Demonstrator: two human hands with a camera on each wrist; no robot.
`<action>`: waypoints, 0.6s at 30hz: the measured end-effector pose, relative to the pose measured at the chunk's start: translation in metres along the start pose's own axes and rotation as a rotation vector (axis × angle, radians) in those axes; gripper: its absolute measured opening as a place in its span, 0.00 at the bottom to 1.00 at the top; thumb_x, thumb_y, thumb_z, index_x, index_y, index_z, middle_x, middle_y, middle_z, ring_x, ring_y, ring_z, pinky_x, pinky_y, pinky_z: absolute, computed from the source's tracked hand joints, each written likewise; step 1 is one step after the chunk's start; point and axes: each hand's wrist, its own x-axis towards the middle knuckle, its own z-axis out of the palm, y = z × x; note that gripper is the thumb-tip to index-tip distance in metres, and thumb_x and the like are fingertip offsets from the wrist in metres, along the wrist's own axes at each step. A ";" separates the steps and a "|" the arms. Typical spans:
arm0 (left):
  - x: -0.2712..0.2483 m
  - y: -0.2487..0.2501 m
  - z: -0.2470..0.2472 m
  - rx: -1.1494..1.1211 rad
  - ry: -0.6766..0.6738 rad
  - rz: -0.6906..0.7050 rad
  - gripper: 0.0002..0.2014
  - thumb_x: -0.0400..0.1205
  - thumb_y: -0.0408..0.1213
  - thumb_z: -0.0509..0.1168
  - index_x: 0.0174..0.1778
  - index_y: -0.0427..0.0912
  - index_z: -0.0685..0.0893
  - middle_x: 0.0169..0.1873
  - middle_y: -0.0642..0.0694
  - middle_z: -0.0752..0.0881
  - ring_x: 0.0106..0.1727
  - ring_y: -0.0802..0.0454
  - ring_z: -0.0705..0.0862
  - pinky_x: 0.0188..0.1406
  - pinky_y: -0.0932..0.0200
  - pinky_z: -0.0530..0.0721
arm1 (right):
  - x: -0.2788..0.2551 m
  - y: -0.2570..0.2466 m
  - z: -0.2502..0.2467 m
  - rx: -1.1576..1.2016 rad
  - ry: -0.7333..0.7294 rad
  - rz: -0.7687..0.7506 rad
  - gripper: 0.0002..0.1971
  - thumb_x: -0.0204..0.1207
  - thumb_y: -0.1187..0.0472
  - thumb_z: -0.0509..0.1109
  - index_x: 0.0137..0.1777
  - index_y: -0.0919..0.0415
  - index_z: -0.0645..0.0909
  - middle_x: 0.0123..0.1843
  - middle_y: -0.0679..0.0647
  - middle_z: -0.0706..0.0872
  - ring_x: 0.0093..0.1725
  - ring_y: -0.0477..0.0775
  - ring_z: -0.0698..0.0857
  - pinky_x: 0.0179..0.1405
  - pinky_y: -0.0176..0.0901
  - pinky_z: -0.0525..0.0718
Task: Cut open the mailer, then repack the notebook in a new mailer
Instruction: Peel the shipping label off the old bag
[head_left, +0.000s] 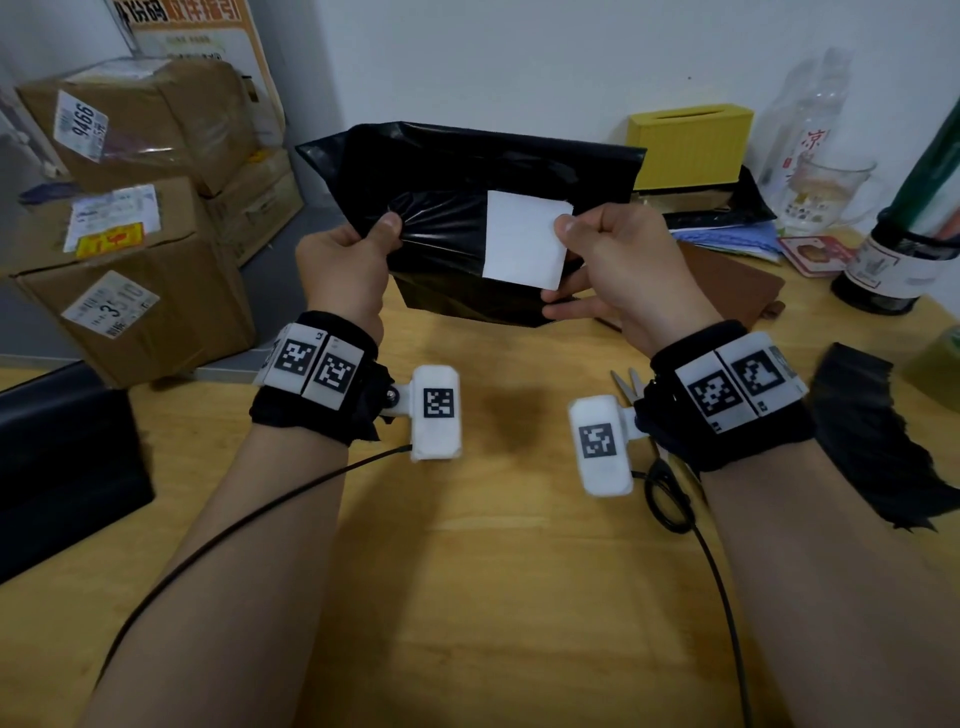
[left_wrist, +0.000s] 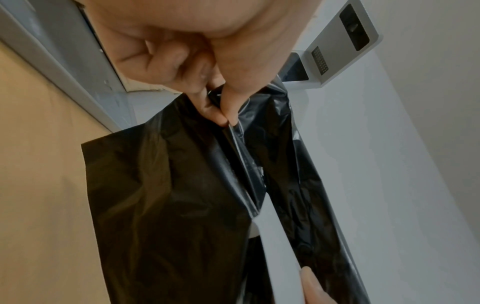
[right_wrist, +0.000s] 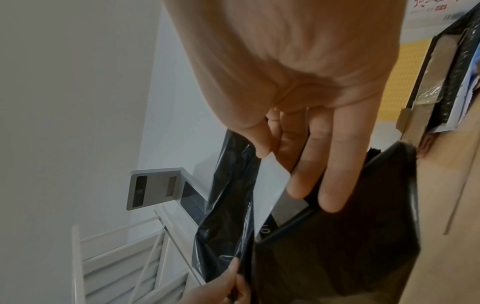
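I hold a black plastic mailer (head_left: 457, 171) upright above the wooden table (head_left: 493, 571). My left hand (head_left: 382, 228) pinches its left edge between thumb and fingers, and the left wrist view shows that pinch (left_wrist: 226, 117) on a fold of the mailer (left_wrist: 168, 195). My right hand (head_left: 563, 234) pinches a white paper sheet (head_left: 524, 244) that lies on the mailer's front, its other fingers behind the film. In the right wrist view, thumb and forefinger (right_wrist: 270, 152) grip the sheet's corner (right_wrist: 272, 185). A brown notebook (head_left: 727, 280) lies on the table behind my right hand.
Scissors (head_left: 626, 384) lie under my right wrist, and a torn black mailer piece (head_left: 872, 441) lies at the right. Behind stand a yellow box (head_left: 691, 145), a glass mug (head_left: 826, 192) and a dark bottle (head_left: 893, 265). Cardboard boxes (head_left: 130, 234) are stacked at the left.
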 end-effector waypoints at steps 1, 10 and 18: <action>0.000 0.000 -0.001 0.003 0.000 -0.008 0.11 0.81 0.41 0.72 0.33 0.46 0.84 0.31 0.53 0.86 0.18 0.65 0.73 0.21 0.68 0.67 | 0.000 0.000 0.000 0.004 0.001 -0.001 0.09 0.88 0.58 0.66 0.48 0.62 0.80 0.52 0.63 0.85 0.33 0.62 0.91 0.38 0.62 0.93; 0.007 -0.005 -0.005 -0.083 -0.004 -0.160 0.12 0.81 0.41 0.73 0.36 0.40 0.81 0.31 0.50 0.85 0.23 0.55 0.65 0.19 0.64 0.60 | 0.000 -0.003 -0.005 0.014 0.025 -0.003 0.10 0.88 0.58 0.66 0.53 0.66 0.79 0.57 0.67 0.84 0.33 0.61 0.91 0.38 0.62 0.94; 0.011 -0.008 -0.007 -0.097 0.015 -0.182 0.10 0.81 0.41 0.72 0.48 0.39 0.82 0.34 0.52 0.87 0.24 0.56 0.67 0.18 0.67 0.61 | 0.001 -0.003 -0.010 0.016 0.040 -0.015 0.11 0.88 0.59 0.66 0.47 0.65 0.76 0.54 0.67 0.83 0.30 0.59 0.90 0.37 0.62 0.93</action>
